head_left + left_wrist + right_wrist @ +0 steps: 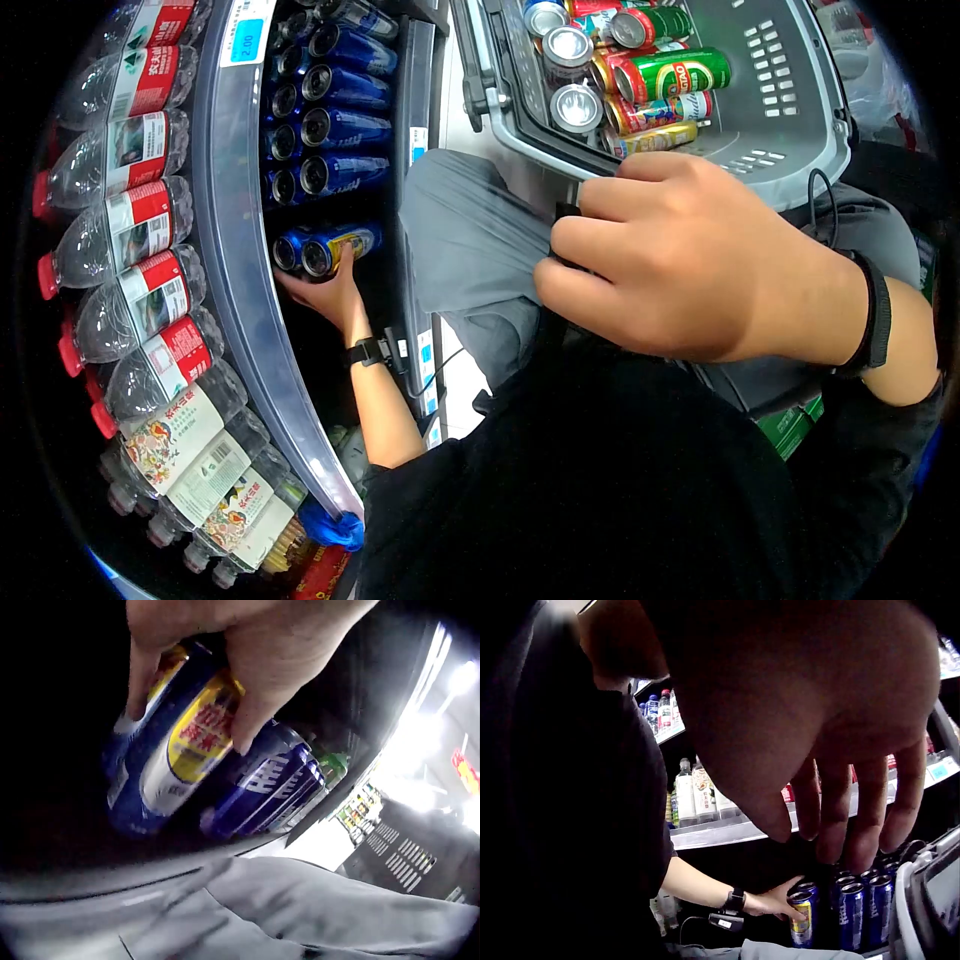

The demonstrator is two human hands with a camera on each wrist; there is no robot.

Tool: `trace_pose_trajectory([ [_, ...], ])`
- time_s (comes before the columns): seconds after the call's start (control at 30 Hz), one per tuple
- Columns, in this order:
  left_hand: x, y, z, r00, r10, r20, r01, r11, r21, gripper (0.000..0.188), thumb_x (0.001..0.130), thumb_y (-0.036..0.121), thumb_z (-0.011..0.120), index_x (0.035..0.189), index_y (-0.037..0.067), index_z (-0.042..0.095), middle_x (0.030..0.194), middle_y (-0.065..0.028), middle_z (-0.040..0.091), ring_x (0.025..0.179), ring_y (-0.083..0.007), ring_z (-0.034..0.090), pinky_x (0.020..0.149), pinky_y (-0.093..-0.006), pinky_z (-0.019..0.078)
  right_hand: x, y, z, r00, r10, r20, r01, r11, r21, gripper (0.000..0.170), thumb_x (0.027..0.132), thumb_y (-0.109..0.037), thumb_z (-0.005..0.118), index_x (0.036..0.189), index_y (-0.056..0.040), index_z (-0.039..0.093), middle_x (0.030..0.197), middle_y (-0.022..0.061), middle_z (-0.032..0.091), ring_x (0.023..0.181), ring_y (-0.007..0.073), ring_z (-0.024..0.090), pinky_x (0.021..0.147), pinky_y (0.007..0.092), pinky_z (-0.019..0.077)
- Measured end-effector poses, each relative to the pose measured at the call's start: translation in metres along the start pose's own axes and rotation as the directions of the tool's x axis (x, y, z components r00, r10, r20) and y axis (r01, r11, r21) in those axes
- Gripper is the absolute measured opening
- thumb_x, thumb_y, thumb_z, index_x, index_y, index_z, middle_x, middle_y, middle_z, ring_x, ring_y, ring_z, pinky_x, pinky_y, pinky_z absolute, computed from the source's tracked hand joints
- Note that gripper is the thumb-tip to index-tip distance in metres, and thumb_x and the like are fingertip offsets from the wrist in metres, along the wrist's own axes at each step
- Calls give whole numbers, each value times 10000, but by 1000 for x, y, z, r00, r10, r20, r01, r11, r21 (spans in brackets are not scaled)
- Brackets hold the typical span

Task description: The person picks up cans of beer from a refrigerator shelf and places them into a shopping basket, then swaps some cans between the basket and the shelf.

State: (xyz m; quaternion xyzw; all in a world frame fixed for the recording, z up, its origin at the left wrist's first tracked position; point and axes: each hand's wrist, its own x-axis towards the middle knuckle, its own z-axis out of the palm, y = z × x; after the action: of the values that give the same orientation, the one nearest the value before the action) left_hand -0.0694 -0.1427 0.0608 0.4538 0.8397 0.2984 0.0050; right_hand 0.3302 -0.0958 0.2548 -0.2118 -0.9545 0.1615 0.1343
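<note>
The fingers and thumb of the left hand are spread around two blue cans, narrowed onto them as a pair. The yellow-labelled can lies directly under the thumb, whose tip presses beside the label, while the second can stands touching it on the finger side, reached by a fingertip in the left wrist view. Both are gripped from behind, with their lower ends tilting away from the palm in that view. Just past the thumb tip, and apart from the gripped pair in the head view, stand rows of blue cans. On the other side, past the fingers and the shelf edge, lie bottles with red labels. The right hand's fingers hang loose, fairly straight and slightly parted in the right wrist view, well apart from the gripped cans. Beyond its knuckles in the head view is a grey basket with mixed cans inside; a grey trouser leg lies between the two hands.
</note>
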Motion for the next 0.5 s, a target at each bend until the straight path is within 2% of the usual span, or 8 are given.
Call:
trace_pose_trajectory([
  [0.03, 6, 1, -7, 993, 24, 117, -33, 996, 79, 1134, 639, 360, 883, 1481, 24, 203, 1486, -258, 220, 1393, -391, 222, 1143, -513, 213, 0, 0, 1, 1000, -3, 11, 3, 1000, -10, 152, 717, -154, 647, 738, -75, 518, 665, 28, 484, 629, 161, 540, 561, 295, 471],
  [0.07, 12, -3, -8, 992, 28, 125, -38, 996, 83, 1134, 639, 360, 883, 1481, 24, 203, 1486, -258, 220, 1393, -391, 222, 1143, -513, 213, 0, 0, 3, 1000, -7, 22, 7, 1000, -19, 164, 714, -156, 650, 717, -78, 506, 659, 26, 483, 630, 156, 542, 559, 291, 475],
  [0.13, 20, -7, -12, 958, 173, 230, -202, 973, 110, 1114, 634, 355, 882, 1470, 3, 235, 1489, -264, 219, 1386, -399, 237, 1125, -505, 255, 0, -1, 3, 999, 7, 31, -6, 1000, -17, 169, 714, -159, 654, 706, -80, 505, 655, 22, 484, 629, 154, 542, 559, 289, 480],
  [0.17, 21, -8, -12, 946, 177, 270, -219, 966, 134, 1117, 633, 349, 881, 1469, -8, 232, 1502, -258, 208, 1395, -405, 220, 1134, -499, 250, 0, 0, 4, 999, 10, 42, -9, 1000, -27, 175, 715, -161, 657, 696, -82, 503, 651, 19, 485, 628, 151, 543, 558, 288, 484],
  [0.3, 22, -12, -10, 934, 176, 311, -211, 974, 84, 1118, 650, 336, 873, 1479, -5, 205, 1523, -249, 175, 1414, -405, 181, 1142, -487, 248, 0, 0, 6, 998, 21, 51, -20, 1000, -25, 176, 720, -162, 659, 692, -81, 506, 645, 17, 488, 629, 151, 549, 561, 289, 491],
  [0.37, 22, -14, -10, 919, 206, 335, -273, 948, 163, 1104, 700, 268, 845, 1500, 16, 128, 1550, -238, 68, 1420, -403, 179, 1137, -448, 300, 0, 0, 6, 998, 25, 63, -23, 999, -33, 175, 725, -162, 660, 693, -79, 510, 643, 19, 494, 634, 150, 556, 568, 288, 498],
  [0.5, 22, -16, -7, 922, 202, 330, -260, 955, 143, 1105, 710, 260, 839, 1502, 16, 108, 1552, -237, 54, 1423, -405, 169, 1142, -459, 288, 0, 0, 8, 996, 30, 78, -27, 999, -35, 172, 735, -163, 655, 691, -78, 512, 640, 20, 495, 638, 153, 561, 568, 289, 499],
])
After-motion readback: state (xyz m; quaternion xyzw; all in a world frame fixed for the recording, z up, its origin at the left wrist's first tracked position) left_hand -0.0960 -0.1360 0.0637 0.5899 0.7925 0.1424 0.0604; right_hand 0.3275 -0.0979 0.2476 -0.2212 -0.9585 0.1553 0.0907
